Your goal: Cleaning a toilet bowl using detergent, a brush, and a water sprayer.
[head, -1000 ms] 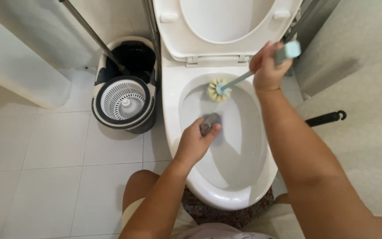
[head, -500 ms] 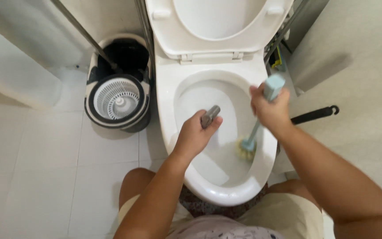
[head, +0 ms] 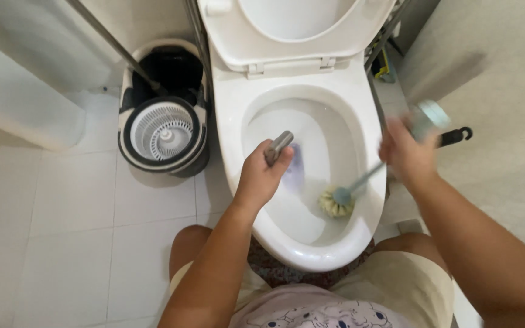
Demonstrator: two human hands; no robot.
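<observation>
A white toilet stands open below me, seat and lid raised. My right hand grips the pale blue handle of a toilet brush; its yellowish bristle head presses the bowl's near right inner wall. My left hand holds a grey metal spray nozzle over the left side of the bowl, pointed down into it. A bluish patch shows in the bowl just under the nozzle.
A black and white mop bucket with a spinner basket sits left of the toilet, a metal mop pole rising from it. A black hooked handle lies at right. A patterned mat is at the toilet's foot. White floor tiles.
The brush swept from the bowl's far rim down to its near right side. My right hand moved right and lower. My left hand stayed over the bowl with the nozzle.
</observation>
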